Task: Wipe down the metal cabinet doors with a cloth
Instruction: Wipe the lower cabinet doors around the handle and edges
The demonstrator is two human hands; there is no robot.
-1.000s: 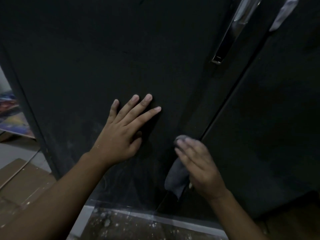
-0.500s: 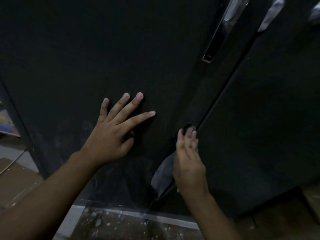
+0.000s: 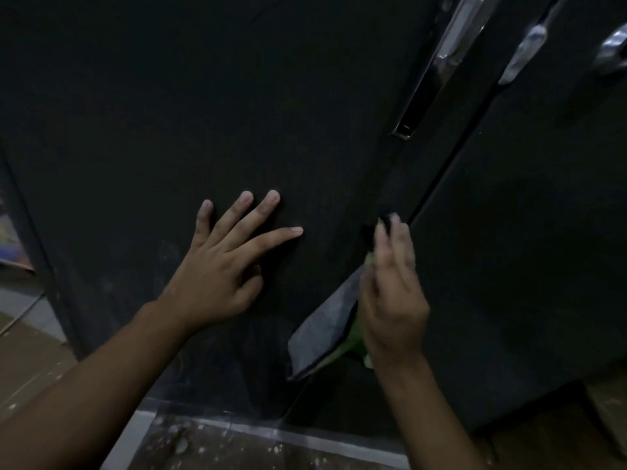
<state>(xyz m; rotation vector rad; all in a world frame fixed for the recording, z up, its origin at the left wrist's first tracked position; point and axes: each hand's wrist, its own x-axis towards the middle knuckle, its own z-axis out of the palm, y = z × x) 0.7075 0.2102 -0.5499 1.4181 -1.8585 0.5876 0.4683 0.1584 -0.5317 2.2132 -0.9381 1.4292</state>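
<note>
Mid-wipe at the edge of the left door (image 3: 203, 96) beside the seam (image 3: 451, 157): braces it with the spread left hand (image 3: 217, 276), presses the cloth (image 3: 325, 327) there under the straight-fingered right hand (image 3: 390, 296), next likely needs a firm downward stroke.

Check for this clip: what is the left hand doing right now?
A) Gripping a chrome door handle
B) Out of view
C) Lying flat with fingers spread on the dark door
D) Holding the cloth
C: the left hand lies flat, fingers spread, on the left cabinet door, while the right hand presses the cloth beside the seam between the doors.
</note>
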